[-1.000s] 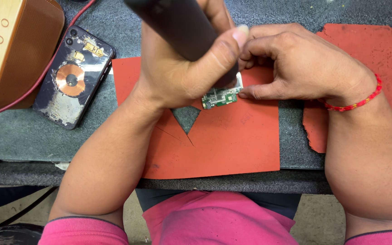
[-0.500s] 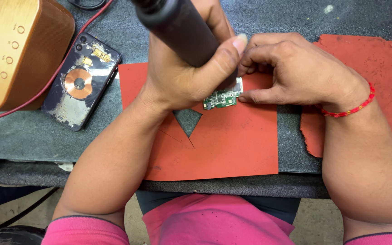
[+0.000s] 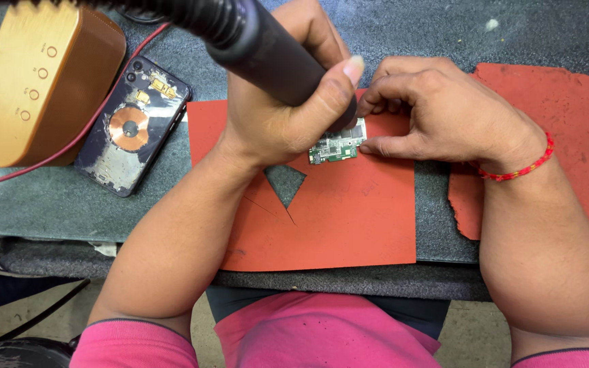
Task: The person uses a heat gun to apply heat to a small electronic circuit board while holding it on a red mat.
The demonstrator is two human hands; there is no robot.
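The left hand (image 3: 288,109) grips a black tool (image 3: 260,48); the right hand (image 3: 444,112) pinches a circuit board (image 3: 335,145) just beside it.

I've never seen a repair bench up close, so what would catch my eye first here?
Most likely the thick black tool gripped in the left hand, angled down over a small green circuit board at the middle. The right hand steadies that board on an orange mat. To the left lies an opened phone with a copper coil, beside a tan rounded box.
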